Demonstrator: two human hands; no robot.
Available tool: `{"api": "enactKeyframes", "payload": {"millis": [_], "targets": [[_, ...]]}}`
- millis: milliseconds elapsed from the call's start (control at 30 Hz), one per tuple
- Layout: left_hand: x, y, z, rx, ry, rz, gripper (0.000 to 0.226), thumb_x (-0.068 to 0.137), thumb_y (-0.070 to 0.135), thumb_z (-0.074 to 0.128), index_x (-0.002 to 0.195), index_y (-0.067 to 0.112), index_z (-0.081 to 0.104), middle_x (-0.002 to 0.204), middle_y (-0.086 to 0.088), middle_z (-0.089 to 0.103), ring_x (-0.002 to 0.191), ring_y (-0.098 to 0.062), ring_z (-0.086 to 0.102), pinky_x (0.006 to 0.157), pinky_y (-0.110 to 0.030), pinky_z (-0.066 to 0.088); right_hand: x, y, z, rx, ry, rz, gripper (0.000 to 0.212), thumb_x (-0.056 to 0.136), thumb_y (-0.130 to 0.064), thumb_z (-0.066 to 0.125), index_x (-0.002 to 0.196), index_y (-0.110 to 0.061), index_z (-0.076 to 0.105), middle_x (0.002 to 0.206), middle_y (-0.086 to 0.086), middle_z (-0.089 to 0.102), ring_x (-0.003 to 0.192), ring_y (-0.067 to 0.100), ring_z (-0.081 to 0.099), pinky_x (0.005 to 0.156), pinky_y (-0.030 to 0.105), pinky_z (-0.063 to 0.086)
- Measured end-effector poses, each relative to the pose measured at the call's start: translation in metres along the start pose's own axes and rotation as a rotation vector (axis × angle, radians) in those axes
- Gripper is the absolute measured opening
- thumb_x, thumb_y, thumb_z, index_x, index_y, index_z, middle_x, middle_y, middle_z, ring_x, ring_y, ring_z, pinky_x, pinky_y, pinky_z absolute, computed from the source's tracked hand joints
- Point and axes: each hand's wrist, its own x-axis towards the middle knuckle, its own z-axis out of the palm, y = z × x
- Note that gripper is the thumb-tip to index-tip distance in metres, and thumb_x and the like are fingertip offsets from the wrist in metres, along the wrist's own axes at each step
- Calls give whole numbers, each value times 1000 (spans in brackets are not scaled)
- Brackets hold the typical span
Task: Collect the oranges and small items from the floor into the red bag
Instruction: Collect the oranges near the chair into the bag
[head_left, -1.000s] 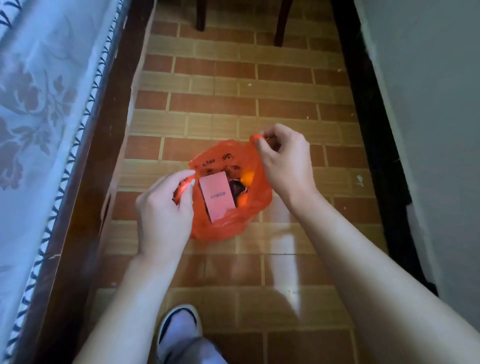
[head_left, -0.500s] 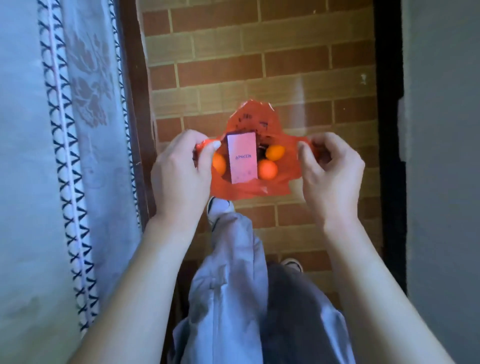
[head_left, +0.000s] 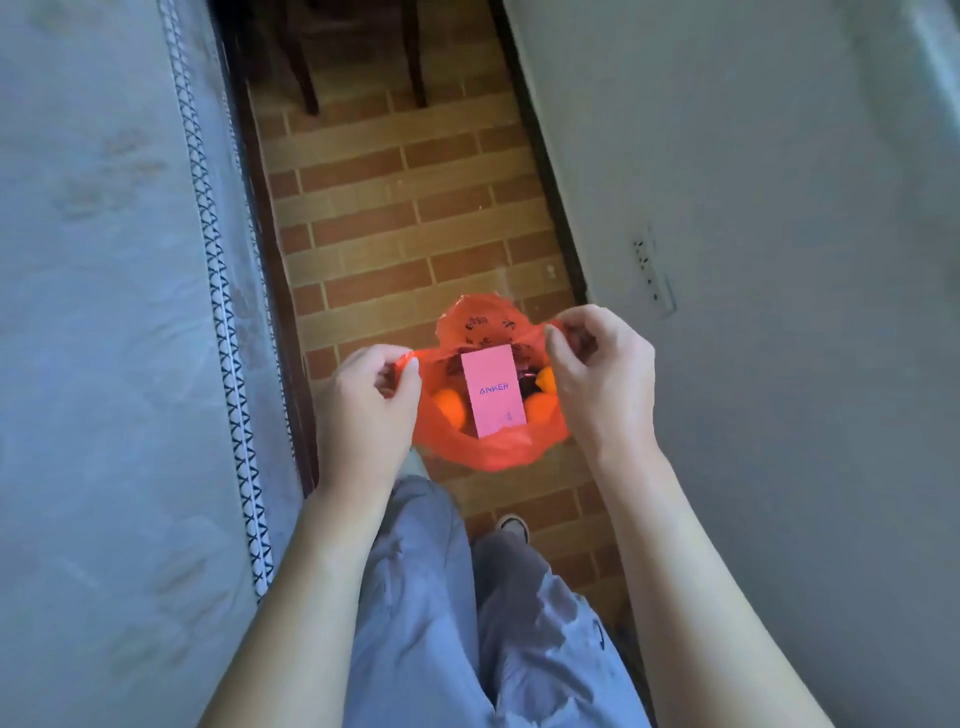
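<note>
Since half a second ago the view tilted up; more floor (head_left: 395, 218) showed, bag held the same. Left hand (head_left: 363, 410) and right hand (head_left: 602, 379) each pinched a handle of the red bag (head_left: 498, 449), fingers curled, mouth spread open above the floor. Pink box (head_left: 493, 389) stood inside, long axis pointing away, reading "ANKER". Oranges (head_left: 449, 405) flanked it. Bed (head_left: 104, 312) at left, wall (head_left: 779, 208) at right.
</note>
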Motion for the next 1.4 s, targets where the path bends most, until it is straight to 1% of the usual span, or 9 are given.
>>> {"api": "enactKeyframes", "payload": {"millis": [233,467,567,700,800,967,1133,1300,1400], "targets": [[0,140,-80,-49,133,283,6,90,10,75,89,16,76,83,7,71,74,-13,66,69,-35,56,-11,-94,-125,138,211,-96,8,89,-16,73,86,-23,73,73,-7,64,71,14,61,68,36,52],[-1,245,-155,-90,345,480,3,92,9,72,90,12,73,88,2,70,80,-11,62,76,-8,43,-19,-185,-211,251,326,-299,11,88,-11,71,84,-21,72,76,-7,66,72,10,60,70,30,50],[-6,272,-183,-117,426,521,5,92,7,73,89,12,73,86,0,70,78,-14,63,72,-14,45,-19,-216,-237,266,372,-366,8,88,-12,72,83,-18,72,77,-6,68,74,9,62,71,28,51],[-8,291,-214,-96,506,521,4,94,11,70,92,13,72,87,0,71,79,-16,64,71,-26,50,-22,-241,-260,256,397,-412,7,89,-15,70,83,-18,71,76,-5,66,73,9,62,69,28,48],[-5,300,-230,-91,550,499,5,94,11,69,91,14,72,86,0,71,79,-18,65,71,-28,50,-21,-255,-272,238,385,-428,8,90,-15,70,83,-20,71,74,-8,64,73,6,60,67,23,43],[14,310,-242,-125,553,491,7,96,13,67,93,14,73,88,0,73,81,-18,68,74,-36,59,-11,-269,-285,254,363,-374,12,93,-18,66,87,-26,73,80,-13,71,80,1,65,73,24,52],[37,306,-243,-117,522,466,7,95,15,68,92,18,73,86,4,72,81,-16,68,73,-39,60,6,-276,-277,235,343,-374,10,94,-19,68,87,-24,73,80,-13,71,80,0,66,74,26,55],[72,296,-249,-123,504,424,7,93,16,70,89,21,73,84,7,72,79,-17,69,73,-40,58,30,-296,-260,216,347,-395,11,93,-17,69,86,-24,73,79,-13,71,79,0,66,70,18,50],[94,296,-260,-153,505,430,7,93,17,71,90,22,74,85,8,73,80,-15,69,73,-39,58,47,-315,-251,202,349,-397,10,93,-19,69,87,-25,73,81,-12,72,80,0,66,70,21,51]]}}
